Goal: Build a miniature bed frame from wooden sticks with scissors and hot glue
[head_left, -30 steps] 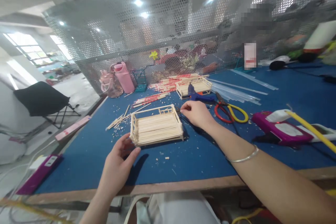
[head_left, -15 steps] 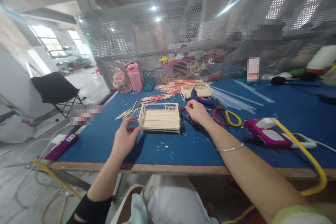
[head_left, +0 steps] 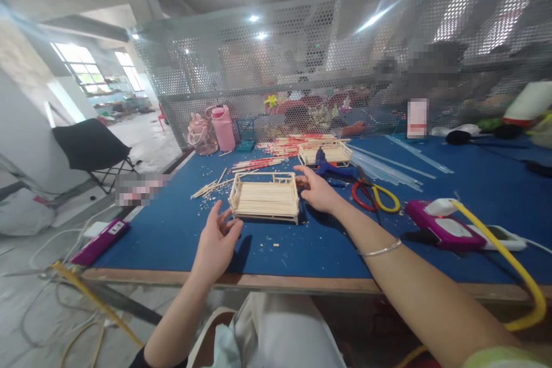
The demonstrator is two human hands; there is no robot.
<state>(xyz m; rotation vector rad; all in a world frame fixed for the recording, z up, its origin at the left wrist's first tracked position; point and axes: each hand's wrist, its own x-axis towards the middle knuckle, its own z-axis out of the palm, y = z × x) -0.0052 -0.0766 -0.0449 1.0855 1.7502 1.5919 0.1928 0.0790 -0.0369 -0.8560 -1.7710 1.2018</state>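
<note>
A small bench-like model of pale wooden sticks (head_left: 265, 198), with a slatted bed and low railings, stands on the blue tabletop in front of me. At its left front corner is my left hand (head_left: 218, 240), fingers apart; I cannot tell whether they touch it. My right hand (head_left: 318, 191) is beside the model's right end, fingers stretched toward the railing and holding nothing visible. Behind that hand lies a blue glue gun (head_left: 334, 169). Scissors with red and yellow handles (head_left: 375, 196) rest to its right.
A second stick model (head_left: 325, 154) sits behind, near red-marked sticks (head_left: 293, 144) and clear glue sticks (head_left: 386, 168). A purple power strip (head_left: 444, 227) with a yellow cable is at right. A pink bottle (head_left: 223, 129) stands before the perforated metal screen (head_left: 194, 57).
My right hand has opened from a pinch near a dark tool and come closer to the model's right end. My left hand has shifted slightly right and down.
</note>
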